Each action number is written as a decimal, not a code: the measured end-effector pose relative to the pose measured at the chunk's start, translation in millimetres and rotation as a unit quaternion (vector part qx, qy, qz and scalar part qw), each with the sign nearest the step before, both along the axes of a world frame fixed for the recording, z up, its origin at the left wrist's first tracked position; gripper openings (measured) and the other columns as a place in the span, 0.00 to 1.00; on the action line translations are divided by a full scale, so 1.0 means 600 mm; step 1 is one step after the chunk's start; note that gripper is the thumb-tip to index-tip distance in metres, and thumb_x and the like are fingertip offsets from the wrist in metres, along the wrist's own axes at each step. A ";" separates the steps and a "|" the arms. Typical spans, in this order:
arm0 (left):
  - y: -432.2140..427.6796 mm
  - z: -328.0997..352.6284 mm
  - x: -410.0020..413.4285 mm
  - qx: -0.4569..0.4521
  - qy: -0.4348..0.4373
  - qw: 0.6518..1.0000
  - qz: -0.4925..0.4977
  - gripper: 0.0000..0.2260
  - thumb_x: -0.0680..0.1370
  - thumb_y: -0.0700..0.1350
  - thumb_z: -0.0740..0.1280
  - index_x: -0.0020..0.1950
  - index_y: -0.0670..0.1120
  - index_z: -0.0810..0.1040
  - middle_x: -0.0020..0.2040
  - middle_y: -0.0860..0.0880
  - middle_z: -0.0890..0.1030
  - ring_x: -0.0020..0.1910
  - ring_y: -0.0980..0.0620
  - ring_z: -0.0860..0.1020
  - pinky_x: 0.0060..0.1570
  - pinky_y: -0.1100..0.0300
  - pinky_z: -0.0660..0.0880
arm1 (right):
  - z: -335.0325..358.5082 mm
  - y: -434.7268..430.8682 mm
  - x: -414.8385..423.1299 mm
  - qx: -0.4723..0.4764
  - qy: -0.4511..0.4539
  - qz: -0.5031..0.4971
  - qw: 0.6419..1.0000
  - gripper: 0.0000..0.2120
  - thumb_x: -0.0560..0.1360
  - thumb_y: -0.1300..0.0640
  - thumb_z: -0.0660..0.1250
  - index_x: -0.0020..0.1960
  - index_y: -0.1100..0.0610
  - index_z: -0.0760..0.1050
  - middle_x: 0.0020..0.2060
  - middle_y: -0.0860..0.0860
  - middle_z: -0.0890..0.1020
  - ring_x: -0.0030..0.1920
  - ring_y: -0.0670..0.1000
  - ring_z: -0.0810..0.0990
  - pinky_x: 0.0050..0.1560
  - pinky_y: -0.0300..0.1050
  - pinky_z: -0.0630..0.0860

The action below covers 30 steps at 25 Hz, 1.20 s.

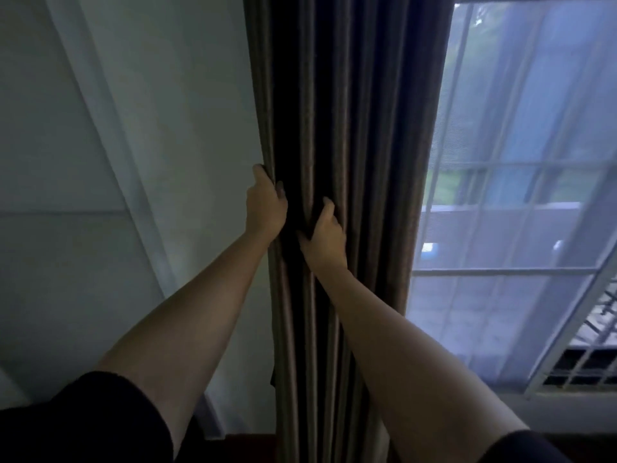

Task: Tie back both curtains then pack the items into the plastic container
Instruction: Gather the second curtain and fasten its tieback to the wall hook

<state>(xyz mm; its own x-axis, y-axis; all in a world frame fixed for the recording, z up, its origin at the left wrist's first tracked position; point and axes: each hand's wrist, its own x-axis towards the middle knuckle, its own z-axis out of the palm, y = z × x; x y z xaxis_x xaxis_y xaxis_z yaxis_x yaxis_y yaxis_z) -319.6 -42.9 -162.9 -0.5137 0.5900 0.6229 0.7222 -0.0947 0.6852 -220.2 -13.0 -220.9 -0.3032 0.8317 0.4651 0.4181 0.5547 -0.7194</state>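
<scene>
Room: pale wall (100,145) fills left of frame; window (534,162) w/ white bars at right, sheer fabric (484,312) over its lower panes, dim blue light outside.
Curtain: dark, pleated curtain (350,111) hangs as a bunched column down centre of frame, top to bottom edge, between wall and window.
Left hand: left hand (265,205) on the curtain's left edge, mid-frame; fingers curled round the edge, clamped on the outer folds; tips go behind the cloth.
Right hand: right hand (325,228) just right of it and slightly lower, on the front pleats; thumb spread, fingers hooked into a fold, gripping cloth.
Arms: both bare forearms reach up from bottom corners; dark sleeves (83,422) at lower left and lower right.
Progress: early, by my read. Curtain looks gathered into a bundle, but no tie, cord or hook shows round it, so tie-back not yet done here. Second curtain not in view: state unknown. Packing not started as far as this view shows.
Left to do: prob. wrap and fasten this one, do the other, then pack items into the container.
Hidden: container and items nowhere in frame. No table or floor visible, only a dark strip at bottom centre. Fingertips of both hands buried in folds. Curtain top and hem cut off by frame edges.
Hard to tell: any tie-back fitting on wall, none seen; low light and blur smear pleat detail; dark grid at lower right is unclear, maybe a grille.
</scene>
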 end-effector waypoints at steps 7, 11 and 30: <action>-0.040 -0.114 -0.020 -0.030 -0.082 0.995 -0.047 0.05 0.80 0.36 0.57 0.53 0.43 0.65 0.39 0.52 0.75 0.36 0.50 0.76 0.33 0.63 0.71 | -0.067 -0.032 -0.015 -0.029 0.107 0.012 0.994 0.10 0.74 0.64 0.66 0.54 0.61 0.71 0.50 0.55 0.78 0.49 0.52 0.78 0.53 0.45 0.78; -0.050 -0.131 -0.028 -0.066 -0.115 0.988 -0.078 0.17 0.80 0.36 0.57 0.69 0.43 0.65 0.54 0.49 0.77 0.50 0.53 0.76 0.49 0.64 0.72 | -0.105 -0.036 -0.013 -0.092 0.063 0.070 0.991 0.22 0.74 0.64 0.66 0.66 0.58 0.66 0.53 0.54 0.81 0.51 0.51 0.81 0.52 0.40 0.77; -0.079 -0.129 -0.005 -0.209 -0.163 0.926 -0.268 0.26 0.79 0.33 0.49 0.76 0.47 0.57 0.71 0.48 0.68 0.68 0.50 0.68 0.73 0.53 0.60 | -0.204 -0.093 -0.012 -0.148 -0.107 0.103 0.978 0.34 0.76 0.68 0.61 0.76 0.54 0.51 0.64 0.54 0.74 0.62 0.53 0.75 0.64 0.47 0.74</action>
